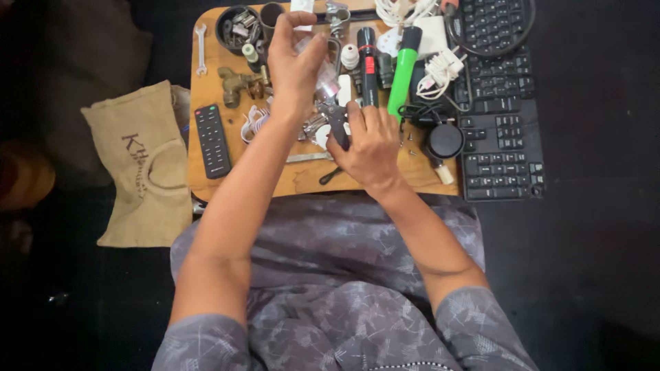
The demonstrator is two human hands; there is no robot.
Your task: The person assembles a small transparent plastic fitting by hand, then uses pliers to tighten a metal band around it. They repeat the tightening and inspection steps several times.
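My left hand (294, 58) is raised over the wooden tray (206, 175), fingers pinched on a small clear plastic piece (324, 75). My right hand (371, 148) rests lower on the tray, closed around the dark handles of a pair of pliers (335, 110) whose metal head points up toward the left hand. A black torch (368, 65) and a green torch (404, 69) lie just beyond the right hand.
A black remote (212, 141), brass tap fitting (237, 84), spanner (201, 48), dark bowl of metal parts (237, 27), white cables (440, 69) and a round black disc (444, 141) crowd the tray. A black keyboard (502, 137) lies at right, a jute bag (141, 165) at left.
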